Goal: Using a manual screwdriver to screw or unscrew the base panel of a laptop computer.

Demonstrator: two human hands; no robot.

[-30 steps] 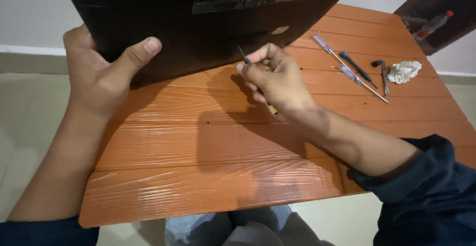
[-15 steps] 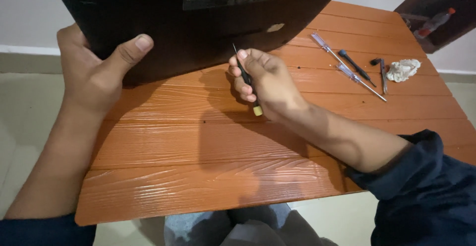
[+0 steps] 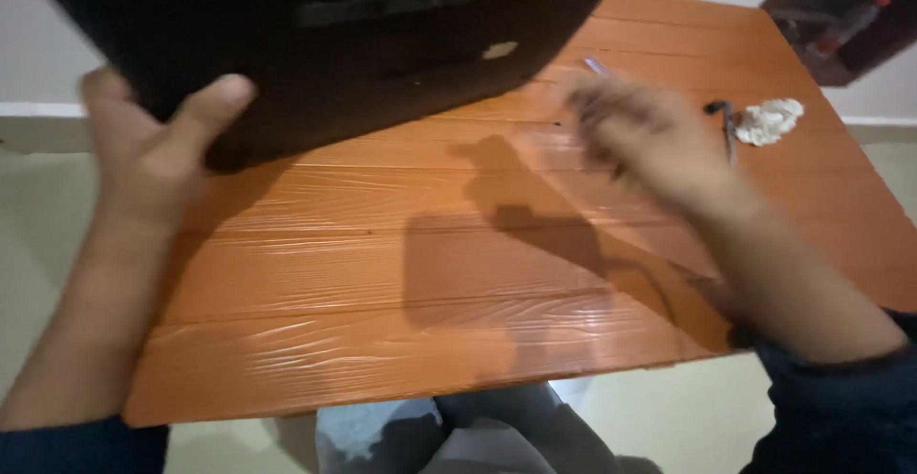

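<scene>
Head view: our left hand (image 3: 153,159) grips the tilted black laptop (image 3: 325,34) alone; it could slip onto the tabletop (image 3: 382,283). Right hand (image 3: 650,140) blurred, grip unclear.

A domestic room used as an improvised repair corner. An orange, plank-patterned table wrapped in glossy plastic film (image 3: 401,273) stands on a pale tiled floor (image 3: 38,245) against a plain white wall with a light skirting strip (image 3: 38,109). A dark wooden shelf unit (image 3: 841,15) holding a clear bottle with a red cap (image 3: 853,17) occupies the far corner. A dark-handled small hand tool (image 3: 728,122) and a crumpled white tissue (image 3: 770,120) lie on the tabletop.
</scene>
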